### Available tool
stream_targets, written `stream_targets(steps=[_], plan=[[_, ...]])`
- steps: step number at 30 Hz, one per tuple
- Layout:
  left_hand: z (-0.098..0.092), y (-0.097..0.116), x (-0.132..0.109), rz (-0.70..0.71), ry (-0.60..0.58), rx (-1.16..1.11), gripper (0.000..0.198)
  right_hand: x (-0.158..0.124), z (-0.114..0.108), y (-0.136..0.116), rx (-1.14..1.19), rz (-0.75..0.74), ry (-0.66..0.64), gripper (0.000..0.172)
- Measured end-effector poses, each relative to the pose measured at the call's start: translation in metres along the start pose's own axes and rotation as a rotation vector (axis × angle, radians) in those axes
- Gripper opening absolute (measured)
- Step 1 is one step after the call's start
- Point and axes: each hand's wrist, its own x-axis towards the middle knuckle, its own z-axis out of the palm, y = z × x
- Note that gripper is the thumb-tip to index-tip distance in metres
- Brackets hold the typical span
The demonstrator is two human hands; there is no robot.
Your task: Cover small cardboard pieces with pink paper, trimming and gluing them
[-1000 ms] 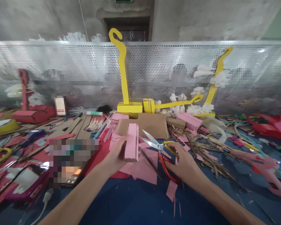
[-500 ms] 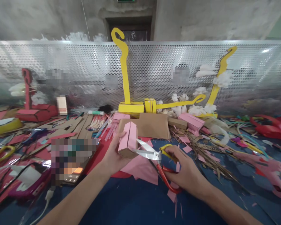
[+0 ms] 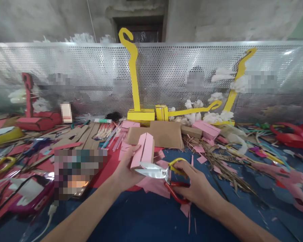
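My left hand [image 3: 125,171] grips a small cardboard box [image 3: 144,151] covered in pink paper, with a dark seam running along its top. In my right hand [image 3: 192,183] is a pair of scissors [image 3: 164,173] with one yellow and one red handle loop. The blades point left, slightly apart, and lie across the near end of the box. Whether they touch it I cannot tell. Under the box lie pink paper [image 3: 154,186] and a red sheet [image 3: 107,168].
Behind stand a yellow hook-shaped piece on a box base [image 3: 141,115] and a brown cardboard piece [image 3: 166,134]. On the right lie a pink glue gun [image 3: 282,173] and dry stalks [image 3: 227,174]. A purple object [image 3: 31,198], yellow-handled scissors [image 3: 2,167] and a red cardboard piece [image 3: 37,123] are left.
The scissors have shifted left and their blades have closed partway, now in front of the box's near end. The box has moved slightly right and tilted.
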Motion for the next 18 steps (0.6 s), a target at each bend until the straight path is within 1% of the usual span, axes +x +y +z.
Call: stream_targets(steps=[4, 7, 10, 12, 15, 18], plan=[[0.0, -0.0013, 0.0, -0.026, -0.02, -0.019, 0.057, -0.0005, 0.0019, 0.0033, 0.002, 0.068, -0.001, 0.038], [-0.0008, -0.0005, -0.0003, -0.03, 0.002, -0.012, 0.057, -0.0008, 0.0013, 0.0025, 0.005, 0.088, -0.005, 0.035], [-0.0017, 0.001, -0.0003, -0.023, 0.058, -0.022, 0.057, -0.0006, 0.0011, 0.0021, 0.022, 0.055, 0.01, 0.029], [-0.0016, 0.0018, 0.0, -0.005, 0.076, -0.022, 0.056, 0.0001, 0.0016, 0.0034, 0.025, 0.02, 0.049, 0.025], [-0.0013, 0.0025, 0.0009, 0.043, 0.059, -0.023, 0.054, 0.0011, 0.0019, 0.0069, 0.002, -0.016, 0.115, 0.023], [-0.0023, 0.0036, 0.0015, 0.083, 0.057, -0.028, 0.056, 0.0011, 0.0003, 0.0094, -0.018, -0.032, 0.146, 0.023]])
